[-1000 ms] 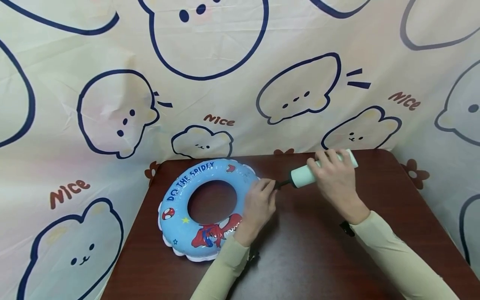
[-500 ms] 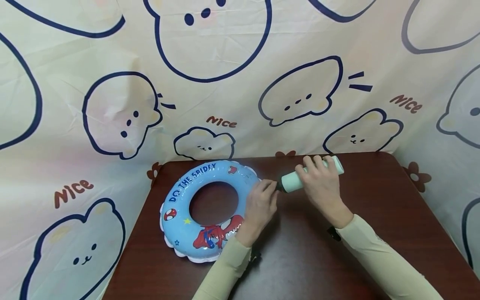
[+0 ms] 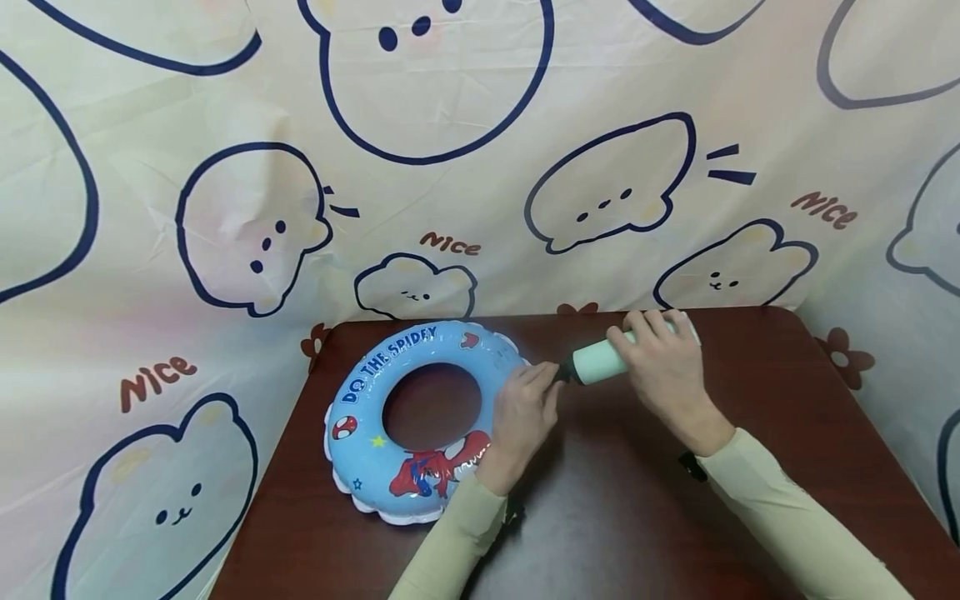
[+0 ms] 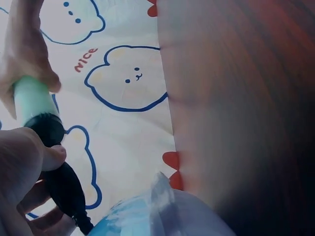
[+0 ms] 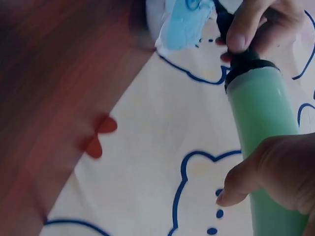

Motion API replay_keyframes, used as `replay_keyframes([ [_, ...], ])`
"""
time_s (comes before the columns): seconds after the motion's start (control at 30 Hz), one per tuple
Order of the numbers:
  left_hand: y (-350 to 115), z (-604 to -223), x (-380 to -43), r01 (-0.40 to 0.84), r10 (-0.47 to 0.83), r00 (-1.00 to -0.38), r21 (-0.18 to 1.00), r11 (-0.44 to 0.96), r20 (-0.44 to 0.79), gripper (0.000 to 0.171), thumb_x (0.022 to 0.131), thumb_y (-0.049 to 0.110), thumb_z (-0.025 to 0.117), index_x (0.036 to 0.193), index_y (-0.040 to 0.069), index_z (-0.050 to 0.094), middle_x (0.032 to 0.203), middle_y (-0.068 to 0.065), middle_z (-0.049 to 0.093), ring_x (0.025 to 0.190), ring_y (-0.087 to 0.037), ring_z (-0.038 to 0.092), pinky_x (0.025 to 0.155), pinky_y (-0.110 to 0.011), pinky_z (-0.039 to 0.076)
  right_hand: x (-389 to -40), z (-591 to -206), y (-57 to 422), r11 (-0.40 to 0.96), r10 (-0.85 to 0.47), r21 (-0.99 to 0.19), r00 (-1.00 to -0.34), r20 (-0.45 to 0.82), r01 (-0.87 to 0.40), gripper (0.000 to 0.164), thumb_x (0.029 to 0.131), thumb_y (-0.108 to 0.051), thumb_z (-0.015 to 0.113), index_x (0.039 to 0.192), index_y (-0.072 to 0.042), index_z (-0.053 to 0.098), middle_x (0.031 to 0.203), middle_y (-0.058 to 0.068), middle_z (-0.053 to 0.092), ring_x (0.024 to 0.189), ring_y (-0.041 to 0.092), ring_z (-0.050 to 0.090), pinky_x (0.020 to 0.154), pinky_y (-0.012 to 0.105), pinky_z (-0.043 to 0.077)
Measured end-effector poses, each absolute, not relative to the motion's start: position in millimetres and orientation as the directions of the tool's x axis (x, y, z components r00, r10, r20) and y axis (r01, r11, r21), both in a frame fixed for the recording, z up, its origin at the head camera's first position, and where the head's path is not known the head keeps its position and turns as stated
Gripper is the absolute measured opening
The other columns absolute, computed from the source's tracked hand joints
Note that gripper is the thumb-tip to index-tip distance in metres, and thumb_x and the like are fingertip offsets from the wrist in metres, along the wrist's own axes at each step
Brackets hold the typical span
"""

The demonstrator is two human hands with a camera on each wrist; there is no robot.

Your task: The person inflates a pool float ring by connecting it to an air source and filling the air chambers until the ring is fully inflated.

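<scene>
A blue inflatable swim ring (image 3: 360, 454) with printed cartoon figures lies on the table at left centre. My left hand (image 3: 525, 421) is at its right side, its thumb and fingers pinching the black nozzle end (image 4: 66, 189) of a hand pump. That black end reaches down to the ring in the left wrist view; the exact joint is hard to make out. Around the pump's pale green barrel (image 5: 263, 110) my right hand (image 3: 667, 371) is curled, holding it tilted up to the right. In the head view little of the black shaft shows between barrel and left hand.
The dark brown wooden table (image 3: 637, 533) ends at a back edge just beyond the ring and pump. Behind and beside it hangs a pale cloth (image 3: 495, 208) printed with bear outlines.
My right hand first slid the green barrel left toward my left hand, hiding the exposed black shaft, then drew it slightly back right. The left hand stays at the ring.
</scene>
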State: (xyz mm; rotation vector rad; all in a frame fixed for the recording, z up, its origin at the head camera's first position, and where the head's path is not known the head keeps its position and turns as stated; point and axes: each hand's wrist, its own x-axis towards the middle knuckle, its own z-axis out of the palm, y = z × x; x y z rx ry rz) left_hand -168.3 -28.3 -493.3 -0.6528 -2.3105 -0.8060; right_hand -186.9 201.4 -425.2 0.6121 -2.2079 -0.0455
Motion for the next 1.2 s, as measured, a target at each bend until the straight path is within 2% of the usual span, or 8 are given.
replay_keyframes([
  [0.13, -26.8, -494.9, -168.3, 0.62, 0.259, -0.692, 0.371, 0.691, 0.673, 0.02, 0.1, 0.015, 0.077, 0.119, 0.009, 0.079, 0.114, -0.002, 0.081, 0.096, -0.019, 0.074, 0.088, -0.027, 0.063, -183.3, -419.9, 223.4, 0.876, -0.454, 0.247, -0.539, 0.709, -0.413, 0.036, 0.069, 0.004, 0.086, 0.1, -0.01, 0.072, 0.101, 0.017, 0.071, 0.099, 0.041, 0.066, 0.087, 0.055, 0.051],
  [0.27, -27.5, -495.7, -169.2, 0.623, 0.267, -0.687, 0.359, 0.695, 0.676, 0.021, 0.099, 0.015, 0.078, 0.119, 0.008, 0.079, 0.114, -0.003, 0.081, 0.097, -0.02, 0.074, 0.088, -0.029, 0.063, -179.2, -416.4, 239.2, 0.88, -0.455, 0.263, -0.545, 0.705, -0.395, 0.034, 0.073, 0.003, 0.083, 0.102, -0.009, 0.07, 0.103, 0.018, 0.07, 0.099, 0.042, 0.065, 0.088, 0.056, 0.05],
  [0.53, -27.9, -496.0, -168.3, 0.639, 0.301, -0.68, 0.338, 0.691, 0.669, 0.02, 0.1, 0.013, 0.076, 0.119, 0.008, 0.079, 0.115, -0.004, 0.081, 0.099, -0.021, 0.076, 0.089, -0.031, 0.064, -174.6, -404.9, 262.6, 0.888, -0.431, 0.251, -0.508, 0.746, -0.385, 0.039, 0.068, 0.002, 0.086, 0.102, -0.008, 0.069, 0.101, 0.02, 0.069, 0.096, 0.044, 0.064, 0.086, 0.059, 0.049],
  [0.73, -24.9, -497.8, -167.6, 0.631, 0.307, -0.688, 0.333, 0.701, 0.658, 0.022, 0.101, 0.014, 0.074, 0.121, 0.007, 0.078, 0.117, -0.005, 0.079, 0.104, -0.022, 0.075, 0.092, -0.032, 0.063, -168.5, -392.2, 281.9, 0.915, -0.387, 0.228, -0.571, 0.724, -0.332, 0.045, 0.065, 0.002, 0.089, 0.105, -0.008, 0.072, 0.106, 0.022, 0.071, 0.101, 0.046, 0.062, 0.091, 0.063, 0.047],
  [0.83, -24.5, -498.3, -168.1, 0.623, 0.306, -0.695, 0.332, 0.708, 0.651, 0.021, 0.1, 0.014, 0.075, 0.12, 0.007, 0.075, 0.117, -0.007, 0.078, 0.104, -0.024, 0.074, 0.09, -0.034, 0.064, -168.5, -387.9, 285.0, 0.919, -0.381, 0.228, -0.583, 0.718, -0.321, 0.044, 0.066, 0.002, 0.088, 0.107, -0.007, 0.074, 0.108, 0.023, 0.071, 0.103, 0.046, 0.061, 0.093, 0.065, 0.046],
  [1.0, -24.2, -498.2, -167.8, 0.605, 0.311, -0.718, 0.337, 0.722, 0.623, 0.02, 0.101, 0.019, 0.071, 0.119, 0.009, 0.07, 0.115, -0.006, 0.075, 0.101, -0.023, 0.072, 0.083, -0.034, 0.065, -172.5, -387.8, 280.8, 0.915, -0.381, 0.222, -0.536, 0.753, -0.338, 0.039, 0.066, 0.005, 0.087, 0.101, -0.006, 0.074, 0.102, 0.022, 0.071, 0.096, 0.046, 0.062, 0.089, 0.063, 0.047],
  [1.2, -22.8, -496.5, -166.5, 0.591, 0.328, -0.723, 0.298, 0.75, 0.608, 0.022, 0.105, 0.022, 0.066, 0.123, 0.011, 0.073, 0.116, -0.003, 0.074, 0.099, -0.021, 0.071, 0.081, -0.033, 0.065, -175.2, -391.1, 264.1, 0.91, -0.394, 0.236, -0.536, 0.747, -0.341, 0.032, 0.07, 0.007, 0.083, 0.098, -0.007, 0.074, 0.101, 0.021, 0.072, 0.097, 0.045, 0.063, 0.087, 0.062, 0.048],
])
